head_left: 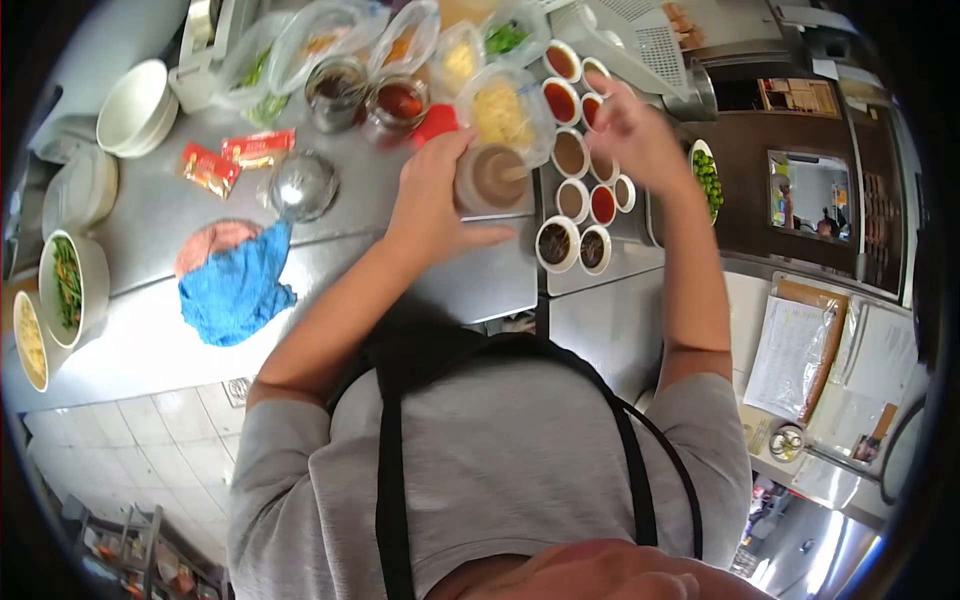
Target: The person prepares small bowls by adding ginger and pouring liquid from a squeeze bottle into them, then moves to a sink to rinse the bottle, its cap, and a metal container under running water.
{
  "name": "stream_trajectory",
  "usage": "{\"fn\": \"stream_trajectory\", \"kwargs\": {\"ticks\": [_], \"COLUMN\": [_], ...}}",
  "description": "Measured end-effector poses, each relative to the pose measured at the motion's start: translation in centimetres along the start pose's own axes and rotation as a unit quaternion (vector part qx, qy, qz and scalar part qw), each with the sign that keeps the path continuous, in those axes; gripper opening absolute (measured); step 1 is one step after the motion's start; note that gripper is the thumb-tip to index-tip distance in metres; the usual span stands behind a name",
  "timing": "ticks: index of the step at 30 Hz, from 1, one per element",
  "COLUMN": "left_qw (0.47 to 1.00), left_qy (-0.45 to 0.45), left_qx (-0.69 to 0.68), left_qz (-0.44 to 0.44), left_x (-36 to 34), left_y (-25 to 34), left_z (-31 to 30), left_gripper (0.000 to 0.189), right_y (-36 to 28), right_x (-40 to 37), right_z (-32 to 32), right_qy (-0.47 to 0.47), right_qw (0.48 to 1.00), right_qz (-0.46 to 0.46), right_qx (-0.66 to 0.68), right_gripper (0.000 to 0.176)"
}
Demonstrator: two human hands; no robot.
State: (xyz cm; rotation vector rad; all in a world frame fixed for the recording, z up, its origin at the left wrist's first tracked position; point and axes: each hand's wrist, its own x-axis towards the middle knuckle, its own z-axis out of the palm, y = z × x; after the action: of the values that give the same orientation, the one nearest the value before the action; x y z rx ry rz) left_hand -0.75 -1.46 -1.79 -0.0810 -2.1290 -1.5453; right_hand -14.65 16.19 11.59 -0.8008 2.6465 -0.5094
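My left hand (435,190) curves around the left side of a round tub of brown sauce (485,185), its thumb stretched out on the near side. A pale utensil (513,174) shows in the tub. Whether the palm presses on the tub is not clear. My right hand (640,140) hovers over small white cups, its fingers smeared by motion. These cups hold red sauce (603,205), brown sauce (571,153) and a dark stringy food (557,244). Behind the tub lies an open plastic bag of yellow shreds (503,115).
Several bags of ingredients (320,45) and two glass jars (395,105) line the back. Leftward are a metal bowl (303,187), red packets (258,148), a blue cloth (240,285) and white bowls (138,108). A perforated grey basket (655,45) stands at back right.
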Motion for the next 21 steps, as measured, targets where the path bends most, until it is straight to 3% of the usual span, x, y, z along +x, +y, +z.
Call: {"fn": "stream_trajectory", "kwargs": {"ticks": [2, 4, 6, 9, 12, 15, 18, 21], "left_qw": [0.999, 0.999, 0.999, 0.998, 0.993, 0.988, 0.985, 0.981], "left_qy": [-0.029, -0.037, -0.024, -0.031, -0.005, -0.008, -0.008, -0.033], "left_qx": [0.016, 0.017, 0.0, -0.009, -0.067, -0.075, -0.056, -0.065], "left_qz": [-0.003, -0.011, -0.022, -0.054, -0.099, -0.132, -0.161, -0.179], "left_x": [0.1, 0.1, -0.1, -0.6, -1.0, -0.9, -1.1, -0.5], "left_y": [0.0, 0.0, 0.0, -0.2, 0.0, 0.4, 1.2, 1.0], "left_z": [0.3, 0.7, 1.0, 1.1, 1.6, 1.7, 1.5, 1.3], "left_gripper": [0.08, 0.08, 0.078, 0.076, 0.076, 0.079, 0.081, 0.086], "right_y": [4.6, 10.8, 19.3, 24.4, 25.4, 29.2, 33.4, 30.6], "right_x": [2.8, 6.6, 11.6, 16.0, 20.0, 24.9, 29.1, 26.5], "right_z": [-4.2, -7.7, -9.6, -8.5, -6.9, -4.9, -3.4, -3.9], "right_qy": [0.131, 0.22, 0.259, 0.217, 0.09, 0.033, -0.089, 0.004], "right_qw": [0.991, 0.972, 0.963, 0.965, 0.965, 0.945, 0.929, 0.943], "right_qz": [-0.007, 0.021, 0.061, 0.071, 0.113, 0.147, 0.087, 0.143], "right_qx": [0.01, -0.078, -0.034, -0.131, -0.221, -0.291, -0.348, -0.301], "right_gripper": [0.038, 0.037, 0.038, 0.038, 0.042, 0.044, 0.044, 0.039]}}
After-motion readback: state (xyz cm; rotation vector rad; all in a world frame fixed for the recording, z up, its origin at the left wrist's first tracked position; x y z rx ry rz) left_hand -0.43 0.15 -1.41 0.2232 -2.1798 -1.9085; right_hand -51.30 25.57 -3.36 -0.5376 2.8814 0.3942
